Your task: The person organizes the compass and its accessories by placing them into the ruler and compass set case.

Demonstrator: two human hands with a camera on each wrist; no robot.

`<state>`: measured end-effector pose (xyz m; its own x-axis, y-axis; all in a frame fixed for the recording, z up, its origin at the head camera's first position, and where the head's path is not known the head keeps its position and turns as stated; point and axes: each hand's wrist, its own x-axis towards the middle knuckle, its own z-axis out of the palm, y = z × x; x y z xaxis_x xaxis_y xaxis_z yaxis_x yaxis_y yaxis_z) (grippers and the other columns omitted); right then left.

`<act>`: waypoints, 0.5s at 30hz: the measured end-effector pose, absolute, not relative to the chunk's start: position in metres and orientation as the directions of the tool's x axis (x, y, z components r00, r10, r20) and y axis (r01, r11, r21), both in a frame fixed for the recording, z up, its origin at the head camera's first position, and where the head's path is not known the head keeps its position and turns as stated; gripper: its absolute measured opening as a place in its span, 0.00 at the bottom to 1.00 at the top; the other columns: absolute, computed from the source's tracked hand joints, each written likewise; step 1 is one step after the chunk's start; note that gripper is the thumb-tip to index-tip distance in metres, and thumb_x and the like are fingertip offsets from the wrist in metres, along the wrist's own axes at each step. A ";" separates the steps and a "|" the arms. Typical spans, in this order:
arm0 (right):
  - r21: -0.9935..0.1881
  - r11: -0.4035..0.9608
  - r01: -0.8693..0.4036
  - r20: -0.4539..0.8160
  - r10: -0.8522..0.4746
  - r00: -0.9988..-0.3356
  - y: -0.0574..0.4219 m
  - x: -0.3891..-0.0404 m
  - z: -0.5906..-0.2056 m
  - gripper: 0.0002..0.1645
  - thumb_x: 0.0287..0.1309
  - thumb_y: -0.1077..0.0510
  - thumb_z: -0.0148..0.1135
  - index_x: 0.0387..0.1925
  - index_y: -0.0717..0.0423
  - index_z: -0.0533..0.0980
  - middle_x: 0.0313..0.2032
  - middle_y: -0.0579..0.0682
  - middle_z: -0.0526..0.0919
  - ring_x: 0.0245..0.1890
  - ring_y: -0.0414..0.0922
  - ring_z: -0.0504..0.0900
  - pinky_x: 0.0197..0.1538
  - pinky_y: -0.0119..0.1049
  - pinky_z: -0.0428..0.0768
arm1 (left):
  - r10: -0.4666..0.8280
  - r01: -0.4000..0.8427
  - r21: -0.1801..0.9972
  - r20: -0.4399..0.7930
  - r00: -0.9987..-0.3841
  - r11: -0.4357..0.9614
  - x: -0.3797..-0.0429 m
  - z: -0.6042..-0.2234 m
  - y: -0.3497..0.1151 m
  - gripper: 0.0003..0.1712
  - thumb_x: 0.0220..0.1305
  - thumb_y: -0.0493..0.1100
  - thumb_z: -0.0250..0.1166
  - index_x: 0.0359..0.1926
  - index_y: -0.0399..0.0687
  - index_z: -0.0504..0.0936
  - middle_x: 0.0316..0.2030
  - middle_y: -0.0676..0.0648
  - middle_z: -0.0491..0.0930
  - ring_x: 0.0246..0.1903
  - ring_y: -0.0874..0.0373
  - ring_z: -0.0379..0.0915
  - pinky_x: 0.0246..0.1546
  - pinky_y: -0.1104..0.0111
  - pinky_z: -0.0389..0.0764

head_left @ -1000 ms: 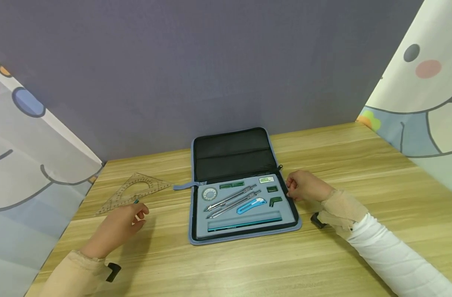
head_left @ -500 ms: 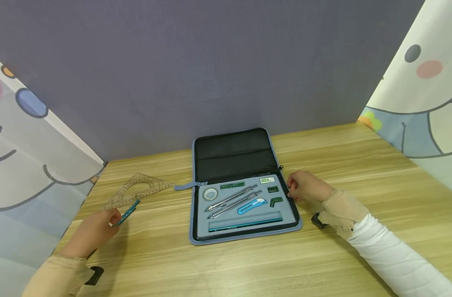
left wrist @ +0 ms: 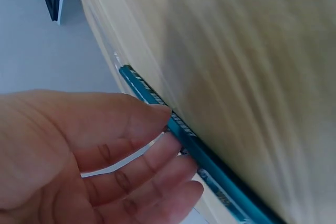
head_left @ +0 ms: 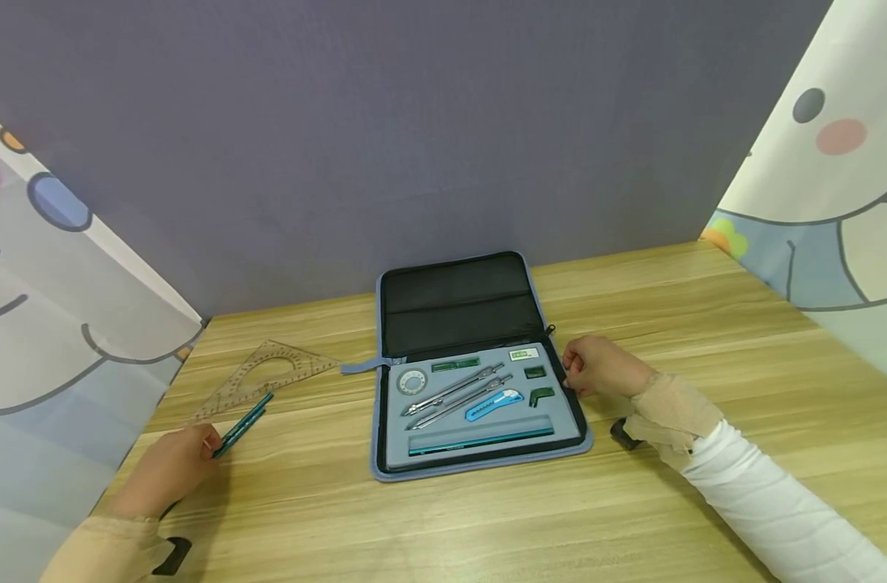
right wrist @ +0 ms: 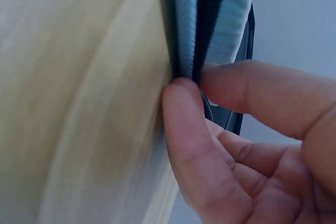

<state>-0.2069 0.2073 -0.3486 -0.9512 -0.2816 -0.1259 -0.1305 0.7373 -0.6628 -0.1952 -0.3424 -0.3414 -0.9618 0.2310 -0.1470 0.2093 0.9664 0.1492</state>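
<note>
In the head view my left hand [head_left: 168, 468] is at the table's left and pinches two teal pencils [head_left: 244, 424] lying close together. The left wrist view shows the thumb and fingertips against the pencils [left wrist: 212, 163] just over the wood. My right hand [head_left: 605, 366] pinches the right edge of an open blue zip case [head_left: 587, 444], its thumb and forefinger on either side of the zipper edging [right wrist: 189, 30]. Set in the case's grey insert are two metal compasses [head_left: 458, 397], a light-blue utility knife [head_left: 494, 405], an eraser [head_left: 523, 354] and a teal pencil [head_left: 480, 441].
A clear set square [head_left: 228, 395] lies beyond my left hand, near the case's blue strap [head_left: 359, 367]. The case's black lid [head_left: 454, 295] lies back towards the grey partition [head_left: 443, 146]. Printed panels [head_left: 837, 178] stand at both sides of the wooden table [head_left: 443, 534].
My left hand has moved left and towards me, and the pencils, mostly hidden a second ago, now show beyond its fingers. The right hand has stayed at the case edge.
</note>
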 end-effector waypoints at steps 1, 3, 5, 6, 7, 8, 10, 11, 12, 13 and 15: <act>-0.661 0.739 -0.134 -0.124 -0.283 -0.951 0.207 -0.207 -0.348 0.10 0.46 0.70 0.61 0.30 0.67 0.69 0.20 0.50 0.72 0.19 0.41 0.74 0.25 0.34 0.76 | 0.229 0.206 0.149 -0.154 -0.961 0.967 -0.195 -0.342 -0.344 0.10 0.48 0.33 0.64 0.32 0.33 0.74 0.26 0.48 0.75 0.27 0.50 0.73 0.29 0.56 0.74; -0.656 0.742 -0.141 -0.120 -0.286 -0.951 0.207 -0.207 -0.348 0.10 0.46 0.70 0.61 0.30 0.67 0.69 0.20 0.49 0.72 0.19 0.41 0.75 0.25 0.34 0.75 | 0.227 0.205 0.146 -0.154 -0.962 0.968 -0.194 -0.344 -0.346 0.09 0.48 0.33 0.63 0.32 0.34 0.74 0.25 0.49 0.75 0.27 0.51 0.72 0.28 0.56 0.74; -0.653 0.744 -0.145 -0.117 -0.289 -0.950 0.207 -0.207 -0.348 0.10 0.46 0.69 0.62 0.30 0.67 0.69 0.20 0.49 0.72 0.19 0.41 0.75 0.25 0.34 0.75 | 0.230 0.210 0.143 -0.148 -0.962 0.967 -0.193 -0.347 -0.349 0.09 0.48 0.33 0.62 0.32 0.34 0.74 0.25 0.50 0.74 0.27 0.52 0.72 0.28 0.57 0.73; -0.652 0.744 -0.147 -0.117 -0.290 -0.950 0.207 -0.207 -0.347 0.10 0.46 0.69 0.62 0.30 0.67 0.69 0.20 0.49 0.72 0.19 0.41 0.75 0.25 0.34 0.76 | 0.233 0.214 0.142 -0.143 -0.962 0.967 -0.193 -0.348 -0.349 0.08 0.48 0.32 0.62 0.32 0.35 0.74 0.24 0.51 0.73 0.26 0.54 0.71 0.28 0.58 0.73; -0.652 0.743 -0.148 -0.116 -0.291 -0.950 0.208 -0.207 -0.347 0.10 0.46 0.69 0.62 0.30 0.67 0.69 0.20 0.49 0.72 0.19 0.41 0.75 0.24 0.34 0.76 | 0.236 0.217 0.144 -0.139 -0.962 0.966 -0.193 -0.349 -0.350 0.08 0.48 0.32 0.61 0.32 0.35 0.74 0.24 0.51 0.73 0.25 0.55 0.70 0.27 0.58 0.72; -0.654 0.742 -0.149 -0.115 -0.292 -0.949 0.208 -0.207 -0.347 0.10 0.46 0.69 0.61 0.30 0.67 0.69 0.20 0.49 0.72 0.19 0.41 0.75 0.25 0.34 0.76 | 0.239 0.221 0.142 -0.127 -0.963 0.965 -0.193 -0.350 -0.351 0.07 0.48 0.32 0.61 0.31 0.36 0.74 0.24 0.52 0.72 0.25 0.56 0.69 0.27 0.59 0.72; -0.653 0.742 -0.152 -0.112 -0.293 -0.949 0.208 -0.207 -0.347 0.10 0.46 0.69 0.61 0.30 0.67 0.69 0.20 0.49 0.73 0.19 0.41 0.75 0.24 0.34 0.76 | 0.248 0.231 0.145 -0.109 -0.963 0.962 -0.192 -0.352 -0.352 0.07 0.47 0.31 0.60 0.31 0.38 0.74 0.23 0.52 0.71 0.24 0.58 0.66 0.26 0.60 0.71; -0.653 0.742 -0.154 -0.111 -0.295 -0.949 0.208 -0.207 -0.348 0.10 0.46 0.69 0.62 0.30 0.67 0.69 0.20 0.49 0.73 0.19 0.41 0.75 0.24 0.34 0.76 | 0.253 0.237 0.148 -0.101 -0.962 0.960 -0.191 -0.353 -0.352 0.07 0.47 0.30 0.60 0.31 0.38 0.74 0.23 0.53 0.70 0.24 0.58 0.65 0.26 0.61 0.70; -0.652 0.742 -0.156 -0.110 -0.296 -0.949 0.208 -0.207 -0.348 0.10 0.45 0.69 0.62 0.30 0.67 0.69 0.20 0.49 0.73 0.18 0.41 0.75 0.24 0.34 0.76 | 0.258 0.242 0.149 -0.096 -0.961 0.959 -0.191 -0.353 -0.352 0.06 0.47 0.30 0.60 0.31 0.39 0.74 0.23 0.53 0.70 0.23 0.58 0.64 0.25 0.61 0.69; -0.652 0.742 -0.158 -0.109 -0.297 -0.949 0.208 -0.207 -0.348 0.10 0.45 0.69 0.62 0.30 0.67 0.69 0.20 0.49 0.73 0.18 0.41 0.75 0.24 0.34 0.76 | 0.262 0.247 0.151 -0.092 -0.961 0.957 -0.191 -0.353 -0.352 0.07 0.47 0.30 0.60 0.30 0.39 0.74 0.23 0.53 0.69 0.23 0.58 0.64 0.25 0.61 0.69; -0.653 0.739 -0.167 -0.104 -0.306 -0.946 0.208 -0.207 -0.348 0.10 0.45 0.69 0.61 0.30 0.66 0.69 0.19 0.49 0.73 0.18 0.41 0.75 0.24 0.34 0.76 | 0.274 0.260 0.153 -0.080 -0.958 0.953 -0.190 -0.353 -0.351 0.07 0.47 0.29 0.61 0.30 0.40 0.74 0.22 0.53 0.69 0.23 0.59 0.64 0.25 0.61 0.69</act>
